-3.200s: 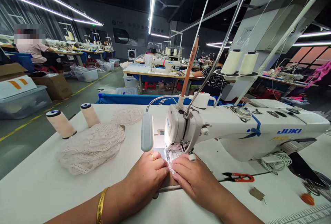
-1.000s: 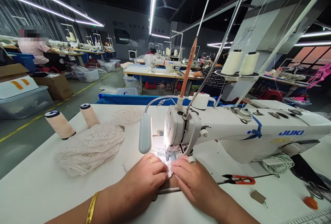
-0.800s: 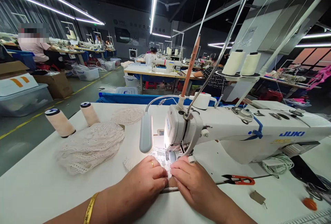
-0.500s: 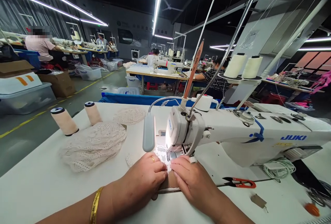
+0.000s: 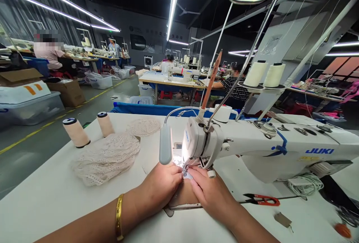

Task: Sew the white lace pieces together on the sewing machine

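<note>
Both hands, the left hand point(image 5: 161, 187) and right hand point(image 5: 209, 192), press a small lace piece point(image 5: 187, 171) flat under the sewing machine point(image 5: 252, 145) needle, fingers closed on its edges. The lace looks thin, soft and easily bunched, so it is best held flat near the edges.

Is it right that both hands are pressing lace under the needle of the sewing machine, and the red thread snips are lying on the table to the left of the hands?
Not quite. The red thread snips lie to the right of the hands, under the sewing machine arm, as the head view shows. The rest holds: the left hand and right hand press the lace at the needle.
</note>
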`<action>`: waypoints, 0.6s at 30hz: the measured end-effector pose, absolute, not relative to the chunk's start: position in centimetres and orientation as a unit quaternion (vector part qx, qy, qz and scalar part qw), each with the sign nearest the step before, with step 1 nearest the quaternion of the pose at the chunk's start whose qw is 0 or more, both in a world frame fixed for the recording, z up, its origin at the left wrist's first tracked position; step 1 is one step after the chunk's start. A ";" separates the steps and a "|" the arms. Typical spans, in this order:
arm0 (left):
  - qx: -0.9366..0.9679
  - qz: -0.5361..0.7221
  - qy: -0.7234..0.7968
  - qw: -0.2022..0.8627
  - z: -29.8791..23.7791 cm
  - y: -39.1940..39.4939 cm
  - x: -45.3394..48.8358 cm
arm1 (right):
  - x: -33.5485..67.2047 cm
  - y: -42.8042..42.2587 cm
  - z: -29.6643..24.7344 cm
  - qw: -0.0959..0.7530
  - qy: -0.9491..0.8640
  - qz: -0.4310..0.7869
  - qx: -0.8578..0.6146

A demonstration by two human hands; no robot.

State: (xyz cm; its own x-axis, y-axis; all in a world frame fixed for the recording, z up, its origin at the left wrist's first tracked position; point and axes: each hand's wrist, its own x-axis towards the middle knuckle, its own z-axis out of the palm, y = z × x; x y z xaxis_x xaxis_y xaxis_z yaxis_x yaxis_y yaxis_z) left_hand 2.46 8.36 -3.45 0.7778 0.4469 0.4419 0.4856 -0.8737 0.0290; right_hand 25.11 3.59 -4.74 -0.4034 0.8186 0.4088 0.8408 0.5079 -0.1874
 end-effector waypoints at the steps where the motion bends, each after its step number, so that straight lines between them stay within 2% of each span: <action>1: -0.942 -0.218 -0.253 0.043 -3.5 8.5 2.5 | 25.1 3.6 -4.7 0.231 -0.836 -0.021 -0.498; 3: -0.942 -0.210 -0.261 0.028 -3.7 8.6 2.5 | 25.0 3.5 -4.5 0.237 -0.833 -0.015 -0.500; 8: -0.915 -0.219 -0.321 -0.109 -3.9 8.7 2.6 | 24.7 3.4 -4.0 0.252 -0.828 -0.007 -0.501; 18: -0.809 -0.321 -0.418 -0.259 -1.1 10.5 2.7 | 25.3 3.8 -5.6 0.247 -0.847 -0.043 -0.469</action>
